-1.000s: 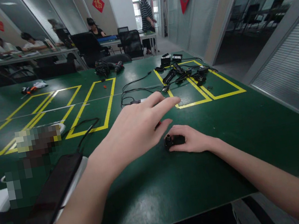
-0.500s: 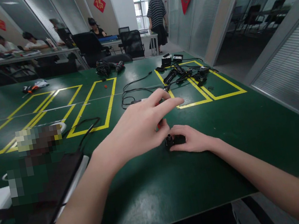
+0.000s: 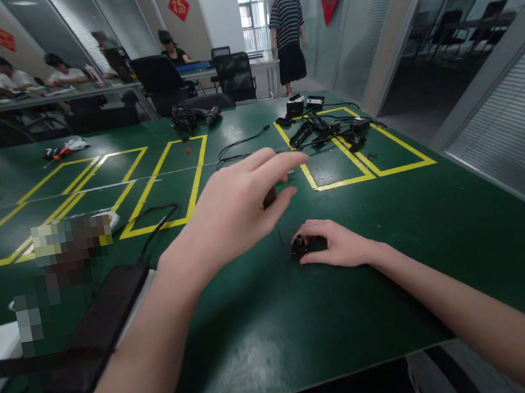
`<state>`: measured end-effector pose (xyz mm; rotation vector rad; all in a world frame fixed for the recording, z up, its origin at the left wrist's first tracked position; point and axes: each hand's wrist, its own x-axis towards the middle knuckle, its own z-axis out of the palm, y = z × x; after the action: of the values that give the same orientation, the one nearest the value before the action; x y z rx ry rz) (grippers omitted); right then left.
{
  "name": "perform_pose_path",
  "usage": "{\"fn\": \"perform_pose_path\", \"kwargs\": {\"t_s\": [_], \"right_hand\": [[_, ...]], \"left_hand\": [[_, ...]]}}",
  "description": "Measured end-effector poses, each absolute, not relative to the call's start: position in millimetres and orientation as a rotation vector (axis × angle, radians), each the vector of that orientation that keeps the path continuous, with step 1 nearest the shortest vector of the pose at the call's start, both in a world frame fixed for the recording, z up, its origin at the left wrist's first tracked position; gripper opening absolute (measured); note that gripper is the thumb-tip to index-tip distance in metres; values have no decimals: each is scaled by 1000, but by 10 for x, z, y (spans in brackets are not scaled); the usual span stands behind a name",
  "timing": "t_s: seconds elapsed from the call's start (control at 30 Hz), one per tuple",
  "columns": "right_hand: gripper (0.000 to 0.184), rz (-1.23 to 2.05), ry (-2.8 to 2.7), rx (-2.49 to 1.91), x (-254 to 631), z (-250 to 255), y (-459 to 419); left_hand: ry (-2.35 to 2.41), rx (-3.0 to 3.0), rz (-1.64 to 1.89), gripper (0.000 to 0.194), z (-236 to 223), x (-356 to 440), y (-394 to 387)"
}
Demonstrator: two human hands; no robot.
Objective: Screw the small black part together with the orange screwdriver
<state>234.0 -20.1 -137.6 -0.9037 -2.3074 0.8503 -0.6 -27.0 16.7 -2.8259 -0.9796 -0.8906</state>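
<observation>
A green table [image 3: 251,361] bears yellow tape [image 3: 404,167] and black cables [image 3: 184,119].

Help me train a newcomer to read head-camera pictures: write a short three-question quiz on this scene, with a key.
1. True or false: the right hand grips the small black part with a short round post.
2. On the glossy green table, what lies across the yellow rectangular tape outlines at the right?
A) a cardboard box
B) a heap of black devices and cables
C) a red paper sign
3. Which hand is higher above the table?

Key: 1. True. 2. B. 3. The left hand, curled around a partly hidden dark item.
</observation>
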Motion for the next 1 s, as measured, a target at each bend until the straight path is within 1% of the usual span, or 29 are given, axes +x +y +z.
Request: {"fn": "perform_pose_path", "kwargs": {"t_s": [0.07, 0.13, 0.2, 0.23, 0.3, 0.4, 0.43, 0.5, 0.6, 0.63, 0.67, 0.73, 0.77, 0.87, 1.0], "right_hand": [[32, 902, -2266, -945, 2333, -1365, -200], [31, 1061, -2173, -978, 2329, -1355, -201], [34, 1389, -1998, -944, 2332, -1347, -208], [37, 1585, -1883, -891, 2336, -1346, -216], [43, 1941, -1634, -735, 2348, -1347, -237], [48, 2276, -1347, -526, 2365, -1363, -267], [48, 2337, -1279, -497, 2369, -1371, -273], [48, 2390, -1186, -508, 2374, -1387, -271], [45, 2368, -1120, -590, 2377, -1402, -246], [43, 2356, -1112, -613, 2377, -1404, -235], [41, 2347, -1110, -630, 2379, -1406, -225], [40, 2341, -1118, -655, 2384, -1406, -209], [41, 2342, -1125, -665, 2387, -1407, -203], [42, 2340, -1153, -688, 2399, -1411, -197], [43, 2357, -1195, -683, 2413, -1419, -200]], "left_hand": [[-1120, -2794, -892, 40, 177, -73, -186], [-1323, -2797, -679, 43, 122, -159, -43], [-1537, -2821, -285, 41, -18, -230, 145], [-1630, -2830, -69, 41, -115, -248, 242], [-1739, -2829, 254, 43, -331, -240, 409], [-1719, -2866, 386, 38, -598, -142, 516], [-1709, -2876, 399, 38, -647, -101, 508], [-1714, -2862, 390, 45, -670, -33, 440], [-1735, -2800, 343, 53, -530, 5, 273], [-1701, -2792, 271, 56, -455, 3, 218], [-1600, -2864, 112, 56, -376, -4, 169], [-1273, -3169, -192, 49, -237, -13, 93], [-1126, -3324, -237, 46, -189, -11, 67], [-893, -3512, -280, 35, -148, 31, 27], [-849, -3512, -251, 25, -211, 98, 15]]}}
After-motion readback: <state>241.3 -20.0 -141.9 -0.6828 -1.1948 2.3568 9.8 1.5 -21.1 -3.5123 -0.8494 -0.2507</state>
